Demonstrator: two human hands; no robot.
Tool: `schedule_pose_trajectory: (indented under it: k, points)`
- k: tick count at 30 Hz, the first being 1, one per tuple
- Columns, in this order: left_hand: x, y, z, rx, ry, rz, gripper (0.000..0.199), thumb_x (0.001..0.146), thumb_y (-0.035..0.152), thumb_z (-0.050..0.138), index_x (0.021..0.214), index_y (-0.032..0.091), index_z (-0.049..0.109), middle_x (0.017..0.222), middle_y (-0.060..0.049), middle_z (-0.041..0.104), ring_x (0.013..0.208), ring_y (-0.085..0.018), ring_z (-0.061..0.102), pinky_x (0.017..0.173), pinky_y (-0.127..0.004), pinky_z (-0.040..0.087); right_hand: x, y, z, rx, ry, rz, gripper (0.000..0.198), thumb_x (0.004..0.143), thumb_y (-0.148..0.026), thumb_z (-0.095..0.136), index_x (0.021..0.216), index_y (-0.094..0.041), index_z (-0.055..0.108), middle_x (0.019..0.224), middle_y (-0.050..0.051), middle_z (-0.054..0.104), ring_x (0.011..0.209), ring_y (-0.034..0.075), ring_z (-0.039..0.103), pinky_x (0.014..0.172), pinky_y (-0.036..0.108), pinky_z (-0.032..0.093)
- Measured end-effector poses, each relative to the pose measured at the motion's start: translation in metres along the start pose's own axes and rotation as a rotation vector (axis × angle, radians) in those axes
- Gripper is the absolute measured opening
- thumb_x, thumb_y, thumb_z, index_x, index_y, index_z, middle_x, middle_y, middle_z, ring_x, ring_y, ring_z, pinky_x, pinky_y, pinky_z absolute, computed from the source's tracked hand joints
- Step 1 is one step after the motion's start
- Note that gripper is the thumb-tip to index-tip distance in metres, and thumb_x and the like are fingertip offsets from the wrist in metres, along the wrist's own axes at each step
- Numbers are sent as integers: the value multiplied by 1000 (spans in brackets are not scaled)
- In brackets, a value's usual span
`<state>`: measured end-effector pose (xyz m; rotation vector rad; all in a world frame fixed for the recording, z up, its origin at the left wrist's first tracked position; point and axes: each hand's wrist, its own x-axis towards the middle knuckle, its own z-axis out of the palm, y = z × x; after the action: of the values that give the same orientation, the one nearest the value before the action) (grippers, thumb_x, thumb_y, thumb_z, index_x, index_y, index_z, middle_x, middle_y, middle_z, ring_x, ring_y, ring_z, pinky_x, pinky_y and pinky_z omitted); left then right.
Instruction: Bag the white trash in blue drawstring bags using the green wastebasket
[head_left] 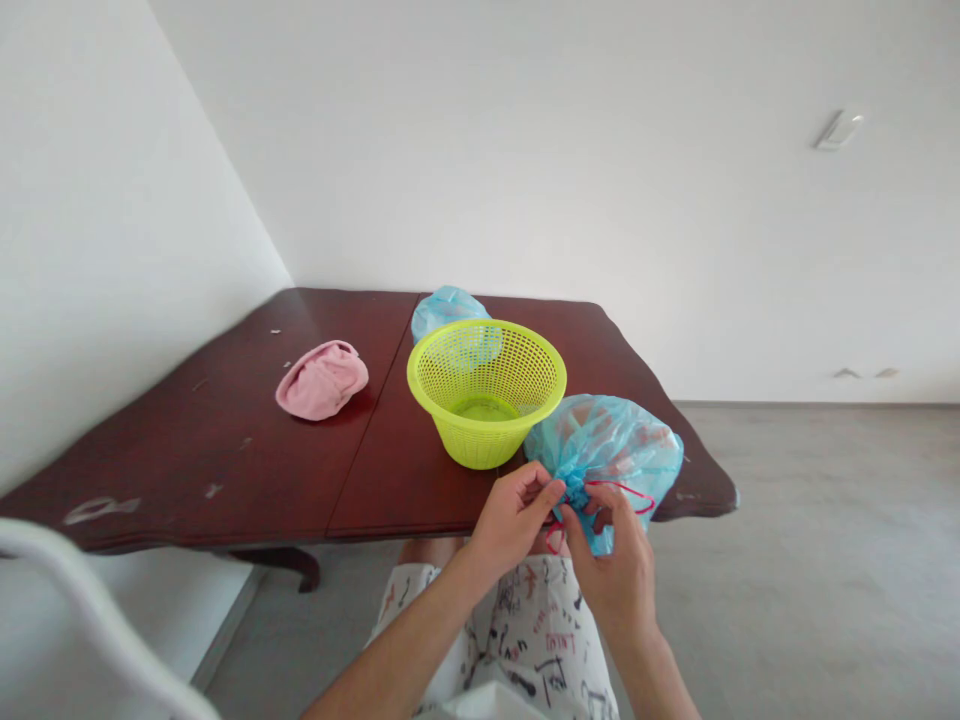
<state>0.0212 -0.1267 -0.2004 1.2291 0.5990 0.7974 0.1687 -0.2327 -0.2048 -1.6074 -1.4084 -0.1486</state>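
A filled, see-through blue plastic bag (630,440) lies at the table's front right, its neck gathered tight and hanging toward the edge. My left hand (517,510) pinches the gathered neck from the left, thumb and fingertips together. On the other side my right hand (615,550) is closed with its fingers at the same neck. A thin red string (641,497) loops out to the right of the neck, and another bit of it curls below, between my hands. Whether fingertips also grip the string is hidden. Reddish and pale contents show faintly through the plastic.
A yellow-green plastic basket (487,440) stands left of the bag, close to it. Behind the basket sits a second blue plastic bag (446,305). A folded pink cloth item (322,380) lies on the dark red wooden table (300,470). White walls border the table's back and left.
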Motion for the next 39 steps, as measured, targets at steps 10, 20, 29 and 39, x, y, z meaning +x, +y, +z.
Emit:
schedule_pose_trajectory:
  k: [10, 20, 29, 39]
  points:
    - [5, 3, -18, 157, 111, 151, 66, 100, 80, 85, 79, 20, 67, 76, 4, 47, 74, -16, 41, 71, -29, 34, 27, 4, -23, 196, -249, -44, 16, 119, -30, 68, 106, -27, 76, 112, 8, 75, 105, 26, 74, 96, 43, 61]
    - [-13, -14, -39, 363, 138, 109, 48, 116, 64, 70, 94, 23, 62, 76, 6, 46, 70, -16, 41, 67, -30, 31, 27, 17, -25, 316, 151, 263, 26, 117, -49, 77, 112, -24, 76, 103, 5, 80, 94, 23, 75, 87, 35, 58]
    - [-30, 28, -39, 695, -142, 409, 44, 105, 54, 90, 140, 28, 84, 123, -12, 80, 104, -29, 74, 90, -38, 54, 25, 6, -11, 415, 27, 208, 20, 119, -43, 71, 117, -26, 82, 104, 5, 83, 93, 24, 78, 84, 36, 63]
    - [-31, 3, -62, 458, 69, 447, 26, 119, 39, 72, 115, 25, 93, 114, -13, 85, 106, -27, 82, 98, -40, 66, 31, 9, -12, 710, 148, 345, 16, 117, -42, 78, 116, -26, 79, 107, 7, 89, 96, 25, 86, 85, 36, 68]
